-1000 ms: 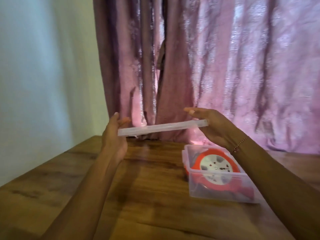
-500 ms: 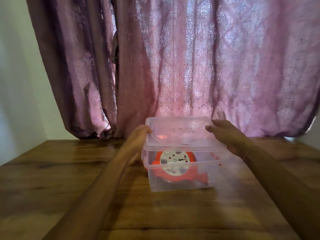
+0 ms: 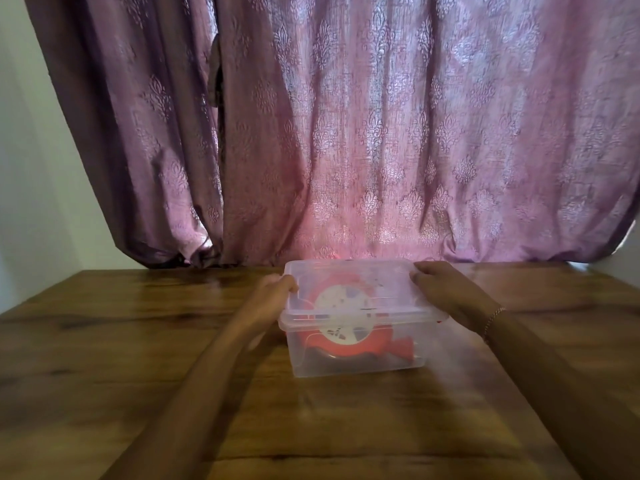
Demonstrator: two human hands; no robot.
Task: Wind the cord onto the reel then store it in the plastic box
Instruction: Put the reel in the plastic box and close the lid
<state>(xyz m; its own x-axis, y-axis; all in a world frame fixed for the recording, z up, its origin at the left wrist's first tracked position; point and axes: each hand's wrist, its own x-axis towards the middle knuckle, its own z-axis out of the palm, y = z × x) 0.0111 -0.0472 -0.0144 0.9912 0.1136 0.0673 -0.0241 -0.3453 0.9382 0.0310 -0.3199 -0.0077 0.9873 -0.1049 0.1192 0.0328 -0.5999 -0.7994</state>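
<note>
- We see a clear, rectangular plastic box [image 3: 356, 355] standing on a brown wooden worktop [image 3: 104, 341], near its far edge.
- A flat translucent plastic lid [image 3: 353, 289] lies on top of the box, covering its opening; whether it is fully snapped down we cannot tell.
- Inside the box, seen through the lid and the front wall, sits a red round reel with a white centre disc [image 3: 341, 315]. It leans, its face tilted up towards us.
- The cord itself we cannot make out through the blurred plastic; a dark shape lies at the bottom beneath the reel, but we cannot say what it is.
- Our left hand [image 3: 273, 294] rests against the left edge of the lid, fingers curled over its far left corner, gripping that edge.
- Our right hand [image 3: 440, 289] lies on the right side of the lid, fingers spread flat on its top near the far right corner, pressing rather than clenched around it.
- A thin beaded bracelet [image 3: 493, 320] circles the right wrist.
- Behind the worktop hangs a mauve patterned curtain [image 3: 381, 133], its hem touching the far edge of the wood.
- A pale wall [image 3: 31, 168] shows at the left of the curtain.
</note>
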